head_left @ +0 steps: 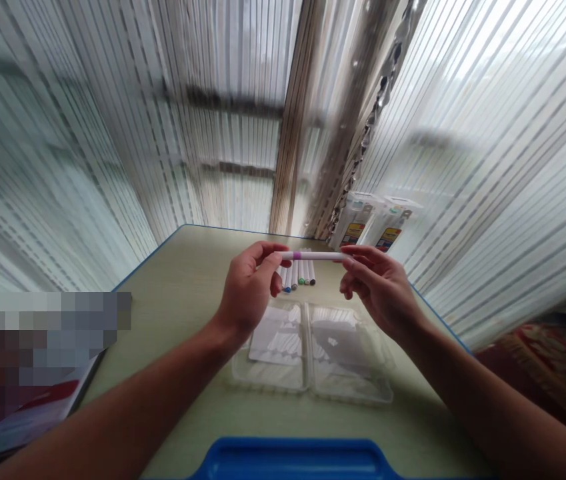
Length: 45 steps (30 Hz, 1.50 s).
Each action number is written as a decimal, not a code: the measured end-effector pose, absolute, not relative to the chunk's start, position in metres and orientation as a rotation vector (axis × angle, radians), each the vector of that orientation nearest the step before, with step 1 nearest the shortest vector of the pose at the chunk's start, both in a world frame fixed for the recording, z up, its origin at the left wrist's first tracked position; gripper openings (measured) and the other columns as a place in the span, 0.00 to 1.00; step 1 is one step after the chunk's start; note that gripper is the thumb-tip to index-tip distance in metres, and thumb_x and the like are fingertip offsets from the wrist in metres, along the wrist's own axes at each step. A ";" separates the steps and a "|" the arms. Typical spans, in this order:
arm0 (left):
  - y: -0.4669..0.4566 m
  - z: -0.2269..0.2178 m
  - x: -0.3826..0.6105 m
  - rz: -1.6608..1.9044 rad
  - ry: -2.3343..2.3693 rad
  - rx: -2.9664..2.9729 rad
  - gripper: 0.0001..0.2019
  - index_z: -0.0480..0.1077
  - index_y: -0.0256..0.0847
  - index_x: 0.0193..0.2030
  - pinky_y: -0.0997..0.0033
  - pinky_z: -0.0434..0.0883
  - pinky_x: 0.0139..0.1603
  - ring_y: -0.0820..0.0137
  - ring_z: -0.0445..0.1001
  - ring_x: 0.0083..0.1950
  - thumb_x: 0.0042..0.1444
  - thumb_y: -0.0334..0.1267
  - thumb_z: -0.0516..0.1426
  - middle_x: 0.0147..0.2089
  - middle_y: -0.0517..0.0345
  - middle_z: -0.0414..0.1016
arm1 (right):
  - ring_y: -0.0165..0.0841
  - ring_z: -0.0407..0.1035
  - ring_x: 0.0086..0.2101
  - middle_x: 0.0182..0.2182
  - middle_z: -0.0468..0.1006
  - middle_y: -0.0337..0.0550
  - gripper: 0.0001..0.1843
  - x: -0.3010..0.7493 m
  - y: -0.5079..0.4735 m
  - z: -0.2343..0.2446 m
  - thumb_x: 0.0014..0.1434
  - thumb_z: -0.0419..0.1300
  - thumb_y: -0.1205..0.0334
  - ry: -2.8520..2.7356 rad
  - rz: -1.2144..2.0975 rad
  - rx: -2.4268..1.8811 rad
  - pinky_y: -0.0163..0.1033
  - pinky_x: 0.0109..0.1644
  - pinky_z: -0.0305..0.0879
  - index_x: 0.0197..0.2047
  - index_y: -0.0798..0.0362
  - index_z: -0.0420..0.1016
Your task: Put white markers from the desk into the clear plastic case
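Observation:
A white marker pen with a purple band is held level above the table between both hands. My left hand pinches its banded end, and my right hand pinches the opposite end. Behind and below it, several white markers with coloured ends lie side by side on the table, partly hidden by the left fingers. Nearer to me lies an unfolded clear plastic case, with a white paper showing in its left half.
The pale green table has a blue edge and a blue tray at its front. Two clear packages with yellow labels stand at the back right. A blurred-out item lies at the left. Striped curtains hang behind.

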<state>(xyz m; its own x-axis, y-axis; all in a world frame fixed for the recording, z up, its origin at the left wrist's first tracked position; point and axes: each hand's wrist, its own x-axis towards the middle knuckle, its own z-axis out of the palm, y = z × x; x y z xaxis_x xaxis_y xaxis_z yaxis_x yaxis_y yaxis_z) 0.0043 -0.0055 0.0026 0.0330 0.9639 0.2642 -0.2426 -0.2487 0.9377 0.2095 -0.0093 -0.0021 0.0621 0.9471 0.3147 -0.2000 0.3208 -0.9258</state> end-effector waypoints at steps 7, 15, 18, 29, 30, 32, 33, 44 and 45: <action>-0.009 0.004 0.004 1.451 0.803 1.304 0.11 0.74 0.35 0.45 0.76 0.63 0.22 0.80 0.64 0.21 0.58 0.37 0.61 0.34 0.57 0.75 | 0.25 0.70 0.18 0.28 0.80 0.40 0.12 0.210 -0.007 -0.002 0.53 0.72 0.59 -1.140 1.065 -0.875 0.31 0.19 0.67 0.39 0.55 0.81; -0.011 0.004 0.005 1.472 0.773 1.360 0.13 0.76 0.35 0.45 0.76 0.66 0.23 0.80 0.65 0.24 0.56 0.39 0.65 0.36 0.57 0.75 | 0.25 0.70 0.18 0.29 0.81 0.41 0.13 0.210 -0.006 -0.003 0.53 0.72 0.55 -1.129 1.076 -0.900 0.30 0.19 0.67 0.36 0.56 0.80; -0.013 0.005 0.005 1.475 0.768 1.351 0.13 0.77 0.35 0.45 0.77 0.65 0.22 0.80 0.65 0.23 0.54 0.39 0.66 0.33 0.58 0.75 | 0.24 0.70 0.18 0.30 0.81 0.41 0.14 0.211 -0.007 -0.003 0.53 0.72 0.54 -1.115 1.094 -0.908 0.30 0.19 0.66 0.36 0.55 0.80; -0.021 0.011 0.007 1.418 0.676 1.329 0.14 0.80 0.35 0.45 0.78 0.64 0.20 0.80 0.66 0.23 0.52 0.37 0.68 0.32 0.56 0.78 | 0.25 0.71 0.19 0.31 0.81 0.41 0.16 0.211 -0.006 -0.002 0.50 0.73 0.55 -1.068 1.180 -0.936 0.29 0.20 0.65 0.39 0.54 0.80; -0.021 0.011 0.007 1.415 0.673 1.328 0.14 0.80 0.35 0.45 0.78 0.64 0.20 0.80 0.66 0.23 0.52 0.37 0.68 0.32 0.56 0.78 | 0.25 0.71 0.19 0.31 0.81 0.41 0.16 0.211 -0.006 -0.002 0.50 0.73 0.55 -1.067 1.183 -0.938 0.29 0.20 0.65 0.39 0.54 0.80; -0.021 0.011 0.007 1.406 0.665 1.322 0.14 0.80 0.35 0.45 0.79 0.64 0.20 0.80 0.66 0.23 0.52 0.36 0.68 0.32 0.56 0.78 | 0.25 0.71 0.19 0.31 0.82 0.42 0.15 0.212 -0.006 -0.003 0.50 0.73 0.55 -1.064 1.188 -0.940 0.29 0.20 0.66 0.39 0.54 0.80; -0.021 0.011 0.007 1.398 0.656 1.319 0.14 0.80 0.35 0.46 0.79 0.64 0.21 0.80 0.66 0.23 0.52 0.36 0.68 0.32 0.56 0.78 | 0.25 0.71 0.19 0.30 0.82 0.42 0.15 0.212 -0.006 -0.003 0.50 0.73 0.56 -1.061 1.189 -0.939 0.29 0.20 0.66 0.39 0.54 0.80; -0.017 0.011 0.005 1.286 0.517 1.104 0.11 0.80 0.37 0.44 0.77 0.63 0.22 0.81 0.65 0.21 0.56 0.39 0.65 0.33 0.53 0.79 | 0.25 0.71 0.19 0.30 0.82 0.41 0.13 0.212 -0.005 -0.004 0.51 0.73 0.57 -1.060 1.183 -0.917 0.29 0.20 0.65 0.38 0.53 0.80; -0.016 0.011 0.005 1.269 0.506 1.072 0.11 0.80 0.37 0.44 0.78 0.63 0.22 0.81 0.65 0.21 0.56 0.39 0.64 0.33 0.54 0.79 | 0.25 0.70 0.19 0.30 0.82 0.41 0.13 0.213 -0.005 -0.004 0.51 0.73 0.57 -1.061 1.183 -0.916 0.29 0.20 0.65 0.38 0.53 0.80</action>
